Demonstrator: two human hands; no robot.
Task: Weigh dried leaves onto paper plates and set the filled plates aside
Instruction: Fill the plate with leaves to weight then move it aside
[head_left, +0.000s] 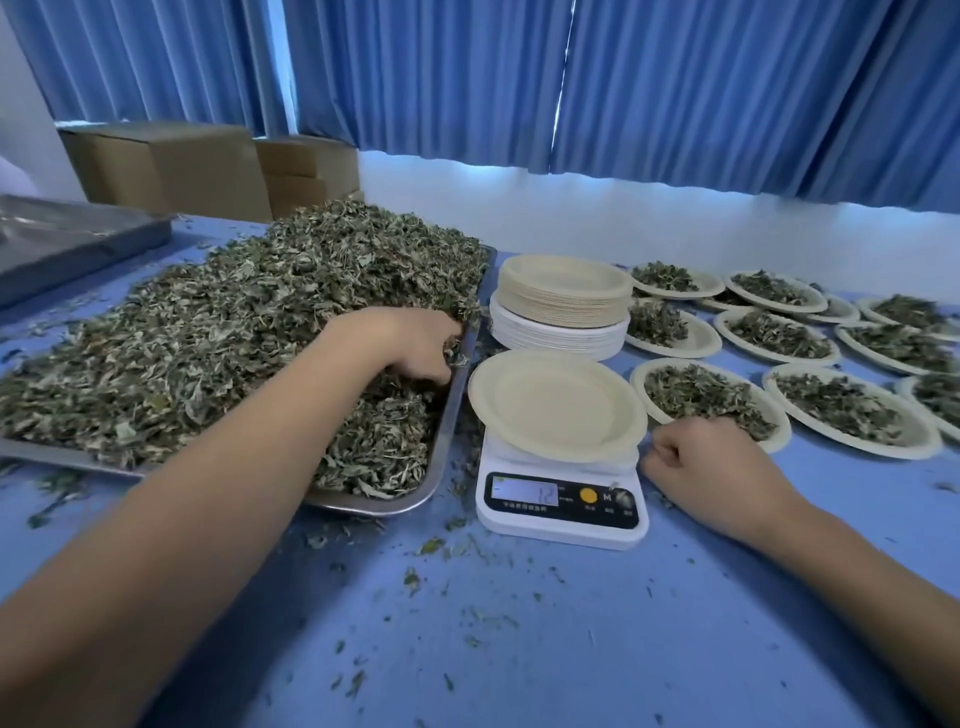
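Head camera showed us the dried leaves (208, 338) heaped in a steel tray (448, 441). Our left hand (415, 343) was dug into the heap, fingers curled round a clutch of them. We judged them feather-light, brittle and loose. They were best scooped from below in a cupped hand, since a hard squeeze would crumble them and a slack one would shed.

Well to the right of that grip lay the filled plates (852, 410) in rows. Just beyond it stood the stack of spare plates (563, 296). Close beside it, past the tray rim, sat the scale (561, 499) with an empty plate (556, 405) on top, thin and likely to tip.

Our right hand (696, 457) rested clenched on the table (571, 649) at the scale's far side, holding nothing we could see. Crumbs (412, 578) littered the table nearer us.
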